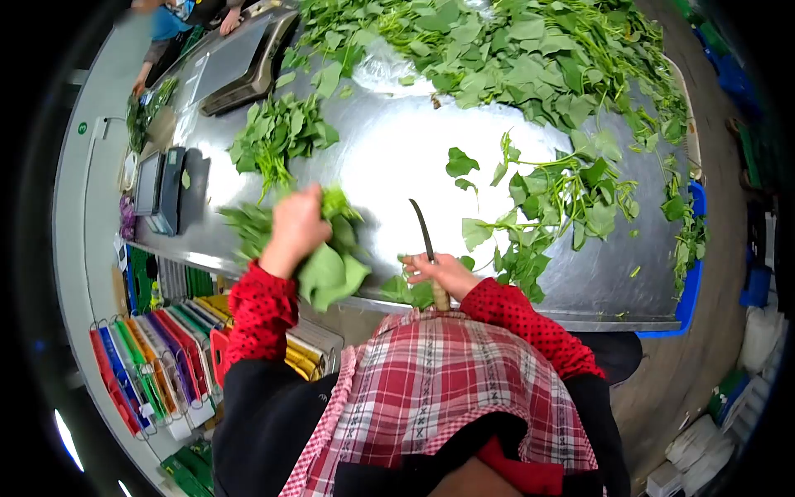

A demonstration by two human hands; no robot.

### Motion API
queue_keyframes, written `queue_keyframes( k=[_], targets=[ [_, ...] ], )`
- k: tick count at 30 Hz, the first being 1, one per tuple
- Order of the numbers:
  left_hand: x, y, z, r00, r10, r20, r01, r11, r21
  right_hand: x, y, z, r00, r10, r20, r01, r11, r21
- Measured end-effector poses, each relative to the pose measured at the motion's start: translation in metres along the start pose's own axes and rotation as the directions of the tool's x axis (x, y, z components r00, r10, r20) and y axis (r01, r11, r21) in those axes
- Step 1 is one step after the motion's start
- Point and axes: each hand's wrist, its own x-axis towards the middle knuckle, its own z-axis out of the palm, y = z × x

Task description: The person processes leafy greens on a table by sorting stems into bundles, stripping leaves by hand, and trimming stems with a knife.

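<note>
My left hand is closed in a fist around a bunch of leafy greens, its broad leaves hanging toward the table's near edge and its pale stems showing at the top. In my right hand is a knife with a thin, curved dark blade pointing away from me and a light handle close to my apron. Some fingers of that hand stretch out to the left. A few leaves lie beside it at the edge. Loose leafy stems spread over the metal table right of the knife.
A big heap of greens covers the far side of the metal table. Another bunch lies at left, near a scale and a small display. Coloured racks stand below left. Another person's hand rests by the scale.
</note>
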Motion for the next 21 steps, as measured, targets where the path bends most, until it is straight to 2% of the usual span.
queue_keyframes(
  k=[1,2,3,4,5,6,7,8,9,10,11,12,13,14,15,16,17,18,20,21],
  targets=[
    [-0.004,0.008,0.027,0.998,0.024,0.055,-0.018,0.993,-0.113,-0.004,0.0,-0.008,0.998,0.034,-0.044,-0.03,0.995,0.096],
    [-0.01,0.026,0.045,0.996,0.055,0.064,-0.031,0.943,-0.331,-0.012,0.001,-0.023,0.993,0.074,-0.088,-0.055,0.979,0.196],
    [-0.012,0.04,0.076,0.99,0.134,-0.041,-0.137,0.865,-0.482,-0.021,-0.003,-0.046,0.972,-0.048,-0.23,0.068,0.994,0.081],
    [-0.011,0.071,0.069,0.989,0.147,-0.028,-0.139,0.836,-0.531,-0.034,-0.013,-0.079,0.92,-0.173,-0.351,0.165,0.985,-0.052],
    [-0.003,0.092,0.062,0.986,0.159,-0.054,-0.16,0.786,-0.598,-0.056,-0.041,-0.122,0.864,0.098,-0.493,-0.217,0.958,-0.19],
    [0.003,0.108,0.054,0.983,0.17,-0.074,-0.175,0.725,-0.666,-0.069,-0.031,-0.165,0.777,-0.154,-0.611,0.096,0.987,-0.128],
    [0.008,0.117,0.034,0.977,0.173,-0.123,-0.206,0.63,-0.749,-0.095,-0.054,-0.184,0.684,-0.208,-0.699,0.148,0.978,-0.146],
    [0.016,0.121,0.013,0.968,0.172,-0.183,-0.247,0.521,-0.817,-0.12,-0.08,-0.189,0.581,-0.355,-0.732,0.298,0.93,-0.214],
    [0.023,0.114,0.004,0.977,0.159,-0.14,-0.201,0.491,-0.847,-0.148,-0.105,-0.185,0.562,-0.323,-0.761,0.372,0.921,-0.117],
    [0.028,0.105,-0.009,0.973,0.171,-0.153,-0.22,0.503,-0.836,-0.17,-0.119,-0.183,0.516,-0.347,-0.784,0.451,0.888,-0.096],
    [0.033,0.095,-0.02,0.947,0.216,-0.238,-0.318,0.541,-0.779,-0.188,-0.116,-0.187,0.446,-0.37,-0.815,0.477,0.869,-0.133],
    [0.036,0.088,-0.03,0.924,0.248,-0.292,-0.381,0.678,-0.628,-0.204,-0.111,-0.19,0.378,-0.388,-0.841,0.501,0.849,-0.167],
    [0.034,0.083,-0.033,0.912,0.26,-0.318,-0.4,0.735,-0.547,-0.214,-0.097,-0.192,0.327,-0.367,-0.871,0.425,0.88,-0.211],
    [0.036,0.075,-0.023,0.877,0.295,-0.381,-0.441,0.808,-0.39,-0.218,-0.077,-0.198,0.281,-0.343,-0.896,0.34,0.909,-0.242],
    [0.034,0.073,-0.019,0.865,0.327,-0.381,-0.459,0.822,-0.338,-0.214,-0.058,-0.199,0.218,-0.244,-0.945,0.263,0.947,-0.184],
    [0.031,0.074,-0.015,0.854,0.354,-0.381,-0.472,0.835,-0.283,-0.209,-0.042,-0.201,0.164,-0.156,-0.974,0.096,0.985,-0.141],
    [0.028,0.076,-0.009,0.859,0.376,-0.348,-0.485,0.814,-0.319,-0.199,-0.02,-0.208,0.099,-0.404,-0.91,0.02,0.915,-0.404],
    [0.024,0.078,-0.002,0.864,0.394,-0.314,-0.491,0.795,-0.356,-0.191,-0.007,-0.212,0.064,-0.628,-0.775,-0.072,0.772,-0.631],
    [0.016,0.094,-0.002,0.883,0.422,-0.207,-0.467,0.736,-0.491,-0.181,-0.009,-0.204,0.121,-0.577,-0.808,-0.244,0.772,-0.587],
    [0.013,0.101,0.001,0.86,0.465,-0.211,-0.505,0.707,-0.496,-0.176,-0.009,-0.203,0.167,-0.579,-0.798,-0.224,0.766,-0.603]
  ],
)
